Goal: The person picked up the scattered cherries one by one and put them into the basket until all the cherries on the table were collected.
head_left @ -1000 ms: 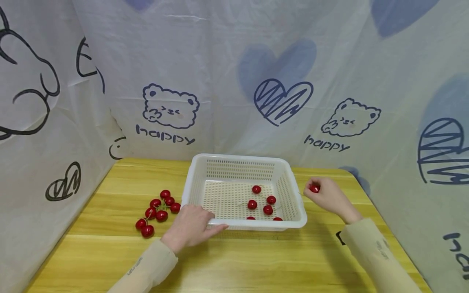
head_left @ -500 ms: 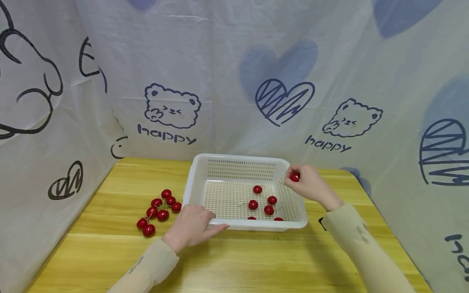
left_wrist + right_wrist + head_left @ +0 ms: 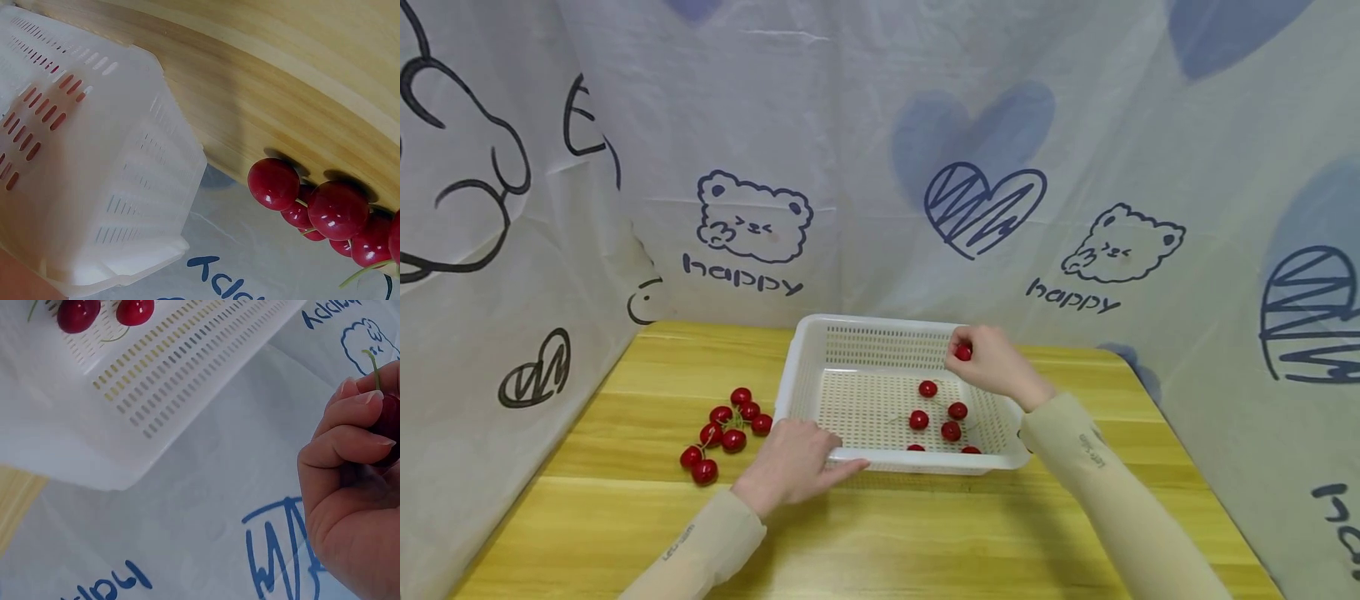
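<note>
My right hand (image 3: 992, 360) pinches a red cherry (image 3: 963, 352) over the back right part of a white slotted plastic basket (image 3: 887, 457). In the right wrist view its fingers curl round the cherry (image 3: 390, 428), and a green stem sticks up between them. My left hand (image 3: 793, 462) grips the basket's front left corner, fingers over the rim and thumb along the front. Its fingers show through the slots of the basket wall (image 3: 119, 187) in the left wrist view. Several cherries (image 3: 919, 420) lie spread on the basket floor, mostly toward the right; the front rim partly hides two.
Left of the basket, a cluster of stemmed cherries (image 3: 733, 440) lies on the yellow wooden table (image 3: 880, 542). A white printed curtain (image 3: 865, 167) hangs behind the table and along both sides.
My right hand has moved left with the cherry, from beside the basket's right side to over its inside. The left hand has stayed on the corner.
</note>
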`<state>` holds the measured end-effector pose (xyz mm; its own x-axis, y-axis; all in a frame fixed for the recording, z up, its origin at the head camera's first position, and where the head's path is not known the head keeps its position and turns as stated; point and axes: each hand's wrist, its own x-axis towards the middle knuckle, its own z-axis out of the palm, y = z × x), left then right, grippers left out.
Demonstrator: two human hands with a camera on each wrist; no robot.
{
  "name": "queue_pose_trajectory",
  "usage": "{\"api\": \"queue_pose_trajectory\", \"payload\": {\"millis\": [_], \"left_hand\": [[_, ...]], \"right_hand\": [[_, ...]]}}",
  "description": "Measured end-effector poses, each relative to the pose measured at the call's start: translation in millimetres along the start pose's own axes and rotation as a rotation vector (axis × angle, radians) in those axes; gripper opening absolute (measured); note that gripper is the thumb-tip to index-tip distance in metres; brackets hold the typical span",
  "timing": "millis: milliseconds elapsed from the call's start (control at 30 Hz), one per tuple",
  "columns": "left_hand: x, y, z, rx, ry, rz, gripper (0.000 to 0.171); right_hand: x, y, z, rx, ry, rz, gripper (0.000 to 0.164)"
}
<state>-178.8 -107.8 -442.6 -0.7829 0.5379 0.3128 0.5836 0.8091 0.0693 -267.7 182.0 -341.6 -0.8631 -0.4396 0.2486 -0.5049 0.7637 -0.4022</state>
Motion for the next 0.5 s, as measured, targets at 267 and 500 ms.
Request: {"api": "queue_pose_trajectory", "payload": {"millis": [267,500], "left_hand": [[0.7,-0.9,1.1,0.003,0.006,0.006,0.06],[0.8,-1.8,2.4,0.007,0.004,0.003,0.058]], "right_hand": [[20.1,-3.3,15.7,-0.059,-0.05,-0.021,0.009],[31.6,-5.0,30.8,-0.062,-0.126,-0.032,0.011]]}}
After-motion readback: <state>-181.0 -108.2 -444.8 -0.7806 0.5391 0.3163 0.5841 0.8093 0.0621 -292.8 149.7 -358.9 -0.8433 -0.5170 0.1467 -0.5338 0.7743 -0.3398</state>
